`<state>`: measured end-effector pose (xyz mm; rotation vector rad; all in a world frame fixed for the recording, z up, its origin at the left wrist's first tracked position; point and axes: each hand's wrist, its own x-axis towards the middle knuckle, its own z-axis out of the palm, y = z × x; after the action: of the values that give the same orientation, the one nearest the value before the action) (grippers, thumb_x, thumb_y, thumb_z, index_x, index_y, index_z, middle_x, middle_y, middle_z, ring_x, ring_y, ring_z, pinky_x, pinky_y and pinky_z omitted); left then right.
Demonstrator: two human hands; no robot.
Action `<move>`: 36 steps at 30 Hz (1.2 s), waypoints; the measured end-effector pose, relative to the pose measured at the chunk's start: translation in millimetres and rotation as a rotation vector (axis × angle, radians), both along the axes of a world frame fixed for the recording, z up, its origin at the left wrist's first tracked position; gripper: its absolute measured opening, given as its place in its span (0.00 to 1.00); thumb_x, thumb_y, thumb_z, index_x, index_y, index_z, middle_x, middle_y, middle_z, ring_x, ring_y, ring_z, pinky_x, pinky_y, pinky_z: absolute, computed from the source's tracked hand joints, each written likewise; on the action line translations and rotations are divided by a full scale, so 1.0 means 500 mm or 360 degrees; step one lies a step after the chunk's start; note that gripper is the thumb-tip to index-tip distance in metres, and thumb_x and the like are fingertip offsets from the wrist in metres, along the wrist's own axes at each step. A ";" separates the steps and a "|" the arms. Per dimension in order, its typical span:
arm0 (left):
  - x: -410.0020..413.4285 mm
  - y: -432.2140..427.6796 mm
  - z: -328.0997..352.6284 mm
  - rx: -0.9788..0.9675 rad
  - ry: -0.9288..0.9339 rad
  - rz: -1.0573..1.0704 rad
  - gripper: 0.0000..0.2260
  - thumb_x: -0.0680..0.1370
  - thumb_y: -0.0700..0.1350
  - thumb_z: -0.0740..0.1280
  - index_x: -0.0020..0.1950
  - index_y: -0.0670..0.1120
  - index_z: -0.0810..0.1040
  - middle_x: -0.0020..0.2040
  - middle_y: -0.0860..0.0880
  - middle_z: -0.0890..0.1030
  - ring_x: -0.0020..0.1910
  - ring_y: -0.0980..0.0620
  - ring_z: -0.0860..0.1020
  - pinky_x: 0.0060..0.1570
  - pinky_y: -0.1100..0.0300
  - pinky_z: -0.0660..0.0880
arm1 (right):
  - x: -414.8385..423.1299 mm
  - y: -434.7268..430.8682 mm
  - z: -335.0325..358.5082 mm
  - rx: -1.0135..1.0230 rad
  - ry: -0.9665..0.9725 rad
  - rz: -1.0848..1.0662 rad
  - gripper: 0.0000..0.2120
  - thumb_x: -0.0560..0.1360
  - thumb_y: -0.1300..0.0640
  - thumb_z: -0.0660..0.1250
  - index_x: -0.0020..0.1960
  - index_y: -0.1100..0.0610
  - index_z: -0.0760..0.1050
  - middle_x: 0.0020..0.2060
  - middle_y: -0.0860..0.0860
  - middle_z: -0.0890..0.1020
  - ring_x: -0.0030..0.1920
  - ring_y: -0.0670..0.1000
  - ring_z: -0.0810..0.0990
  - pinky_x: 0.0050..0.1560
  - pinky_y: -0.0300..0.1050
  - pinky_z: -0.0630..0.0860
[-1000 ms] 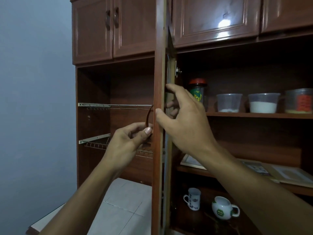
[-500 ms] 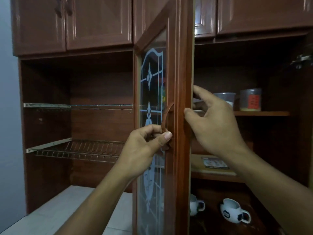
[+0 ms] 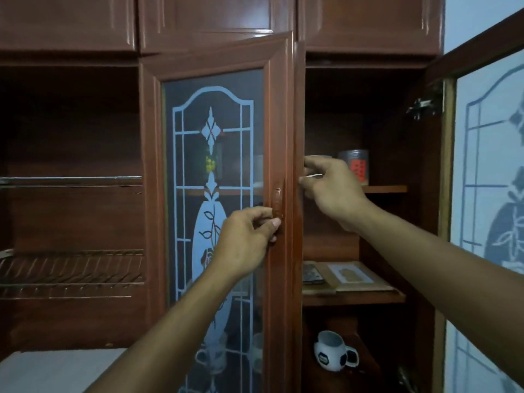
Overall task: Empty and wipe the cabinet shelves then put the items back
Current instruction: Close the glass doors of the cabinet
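A brown wooden cabinet stands in front of me, and its left glass door (image 3: 215,171), etched with a white vase pattern, is nearly shut. My left hand (image 3: 246,239) pinches the wooden door handle (image 3: 278,199). My right hand (image 3: 330,188) holds the door's free edge (image 3: 297,137), fingers curled behind it. Behind the gap, the top shelf (image 3: 385,189) carries a clear container with a red label (image 3: 355,165). The middle shelf (image 3: 354,297) holds flat framed pictures (image 3: 350,275). A white football-pattern mug (image 3: 333,351) sits at the bottom.
The right glass door (image 3: 487,194) hangs wide open at the right edge. To the left is an open bay with a wire dish rack (image 3: 71,270) and a metal rail (image 3: 71,180). A pale tiled counter (image 3: 56,367) lies below it. Closed upper doors (image 3: 215,21) run along the top.
The left glass door has swung from edge-on towards shut, covering the left part of the shelves. Both hands stayed on it, and my view shifted right.
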<state>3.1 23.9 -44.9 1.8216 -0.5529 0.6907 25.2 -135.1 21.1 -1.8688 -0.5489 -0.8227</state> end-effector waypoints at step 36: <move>0.152 -0.060 0.003 0.0214 -0.0087 0.0425 0.09 0.81 0.45 0.65 0.58 0.46 0.81 0.45 0.52 0.83 0.42 0.55 0.82 0.49 0.55 0.80 | 0.135 0.012 0.026 0.0077 0.0094 -0.0528 0.09 0.79 0.64 0.63 0.55 0.58 0.80 0.48 0.52 0.83 0.51 0.50 0.82 0.56 0.46 0.79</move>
<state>79.0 -6.2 -43.6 2.0296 -0.4027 0.9032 92.5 -129.3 33.9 -1.9604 -0.1803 -0.9825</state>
